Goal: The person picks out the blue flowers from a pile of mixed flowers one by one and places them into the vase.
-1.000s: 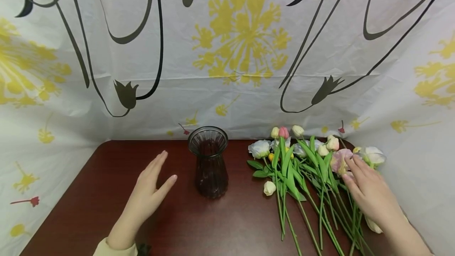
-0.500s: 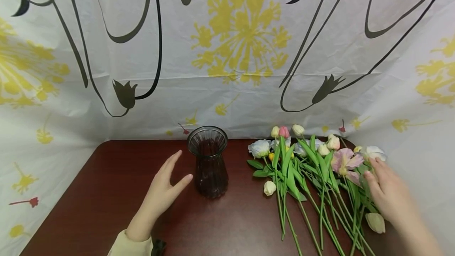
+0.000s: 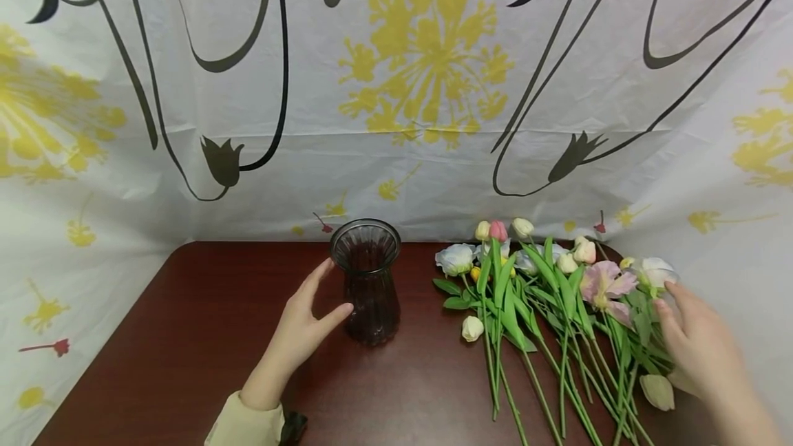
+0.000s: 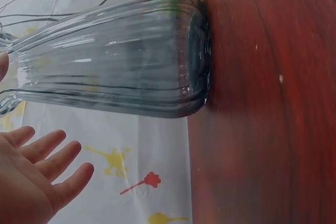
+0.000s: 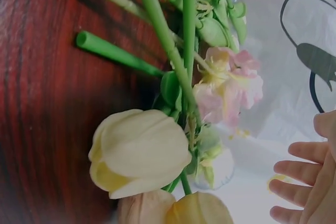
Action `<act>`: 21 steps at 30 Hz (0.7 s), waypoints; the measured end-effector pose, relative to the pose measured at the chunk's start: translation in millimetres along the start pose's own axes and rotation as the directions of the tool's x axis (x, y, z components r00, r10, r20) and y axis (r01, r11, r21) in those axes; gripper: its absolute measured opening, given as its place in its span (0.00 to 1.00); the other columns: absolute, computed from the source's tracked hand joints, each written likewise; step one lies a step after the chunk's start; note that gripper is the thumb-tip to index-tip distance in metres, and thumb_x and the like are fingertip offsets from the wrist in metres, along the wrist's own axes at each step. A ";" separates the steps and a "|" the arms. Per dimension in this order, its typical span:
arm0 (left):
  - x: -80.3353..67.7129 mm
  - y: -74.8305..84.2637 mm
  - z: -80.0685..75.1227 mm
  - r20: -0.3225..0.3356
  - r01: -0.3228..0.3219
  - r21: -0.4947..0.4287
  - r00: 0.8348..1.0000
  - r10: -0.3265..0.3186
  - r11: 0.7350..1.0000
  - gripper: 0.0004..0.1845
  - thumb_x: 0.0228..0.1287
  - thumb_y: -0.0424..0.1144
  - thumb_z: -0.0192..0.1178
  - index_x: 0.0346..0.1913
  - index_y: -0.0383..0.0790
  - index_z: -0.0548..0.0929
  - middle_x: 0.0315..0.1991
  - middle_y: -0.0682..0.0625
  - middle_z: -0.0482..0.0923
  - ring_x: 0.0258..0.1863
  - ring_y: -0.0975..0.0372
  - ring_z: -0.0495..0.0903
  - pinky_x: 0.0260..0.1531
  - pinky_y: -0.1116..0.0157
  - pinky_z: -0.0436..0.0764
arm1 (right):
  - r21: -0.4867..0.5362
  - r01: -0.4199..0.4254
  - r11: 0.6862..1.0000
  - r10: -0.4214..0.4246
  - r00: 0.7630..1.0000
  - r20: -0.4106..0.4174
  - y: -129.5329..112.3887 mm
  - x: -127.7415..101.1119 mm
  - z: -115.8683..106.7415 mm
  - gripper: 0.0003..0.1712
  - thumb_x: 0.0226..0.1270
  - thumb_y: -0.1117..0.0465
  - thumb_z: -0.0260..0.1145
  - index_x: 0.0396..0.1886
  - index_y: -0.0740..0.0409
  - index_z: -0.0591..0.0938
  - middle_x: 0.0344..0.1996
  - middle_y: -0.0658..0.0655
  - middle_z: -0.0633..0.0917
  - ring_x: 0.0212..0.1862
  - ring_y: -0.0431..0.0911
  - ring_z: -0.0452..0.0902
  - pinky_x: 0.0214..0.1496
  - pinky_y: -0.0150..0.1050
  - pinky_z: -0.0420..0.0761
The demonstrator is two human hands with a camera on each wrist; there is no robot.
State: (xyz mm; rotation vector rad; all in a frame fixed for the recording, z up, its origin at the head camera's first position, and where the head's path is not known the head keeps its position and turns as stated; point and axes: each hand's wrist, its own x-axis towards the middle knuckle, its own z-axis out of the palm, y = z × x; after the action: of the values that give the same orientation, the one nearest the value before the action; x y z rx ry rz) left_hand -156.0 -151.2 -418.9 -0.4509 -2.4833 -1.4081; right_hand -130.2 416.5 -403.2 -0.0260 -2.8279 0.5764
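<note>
A dark, clear glass vase with a flared rim stands upright on the table. My left hand is beside its left side, fingers spread and thumb apart, holding nothing. In the left wrist view the fingers show a gap from the ribbed vase. My right hand is at the right edge of a heap of artificial flowers, fingertips right at a white bloom. In the right wrist view its fingers are extended and apart. Near it are a pink flower and a cream tulip.
Green stems spread toward the front of the dark red table. Pale blue blooms and tulips lie at the back of the heap. A patterned white curtain borders the table at the back and sides.
My left hand has moved right, closer to the vase. My right hand has moved right, off the pink flower to beside the white bloom. The vase and flowers stay in place.
</note>
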 end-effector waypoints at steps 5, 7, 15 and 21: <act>1.1 1.1 5.9 0.011 0.016 -0.029 1.000 -0.016 0.999 0.44 0.59 0.49 0.68 0.74 0.45 0.58 0.69 0.45 0.63 0.67 0.52 0.63 0.60 0.44 0.65 | -0.012 -0.074 0.997 0.074 0.997 -0.007 5.2 0.3 -0.3 0.33 0.79 0.54 0.43 0.70 0.74 0.53 0.60 0.84 0.59 0.57 0.80 0.53 0.58 0.72 0.51; 2.0 1.8 9.0 0.021 0.021 -0.042 1.000 -0.020 0.999 0.44 0.59 0.50 0.68 0.74 0.44 0.58 0.69 0.45 0.63 0.67 0.52 0.63 0.60 0.44 0.65 | -0.039 -0.108 0.993 0.107 0.994 -0.020 6.6 0.1 -0.9 0.33 0.78 0.53 0.44 0.69 0.75 0.56 0.59 0.84 0.61 0.56 0.80 0.56 0.56 0.72 0.53; 2.5 1.8 20.6 0.050 0.053 -0.091 0.998 -0.049 0.994 0.44 0.58 0.52 0.68 0.73 0.45 0.59 0.69 0.47 0.61 0.67 0.53 0.62 0.60 0.44 0.65 | -0.125 -0.226 0.966 0.226 0.974 -0.016 16.0 -0.9 -0.3 0.31 0.76 0.54 0.48 0.63 0.77 0.62 0.55 0.84 0.65 0.52 0.78 0.60 0.52 0.71 0.60; 1.3 1.4 23.6 0.048 0.069 -0.077 0.997 -0.065 0.995 0.46 0.57 0.53 0.68 0.74 0.44 0.57 0.70 0.46 0.60 0.66 0.51 0.64 0.58 0.43 0.66 | -0.152 -0.288 0.945 0.294 0.955 0.020 27.6 -0.1 2.8 0.30 0.75 0.53 0.51 0.61 0.77 0.65 0.54 0.82 0.68 0.50 0.77 0.63 0.49 0.69 0.64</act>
State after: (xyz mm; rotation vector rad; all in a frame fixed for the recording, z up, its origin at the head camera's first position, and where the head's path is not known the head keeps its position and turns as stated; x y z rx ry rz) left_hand -158.2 -130.1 -429.2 -0.4234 -2.5073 -1.5431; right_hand -131.7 440.9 -416.4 -0.4726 -2.9228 0.4277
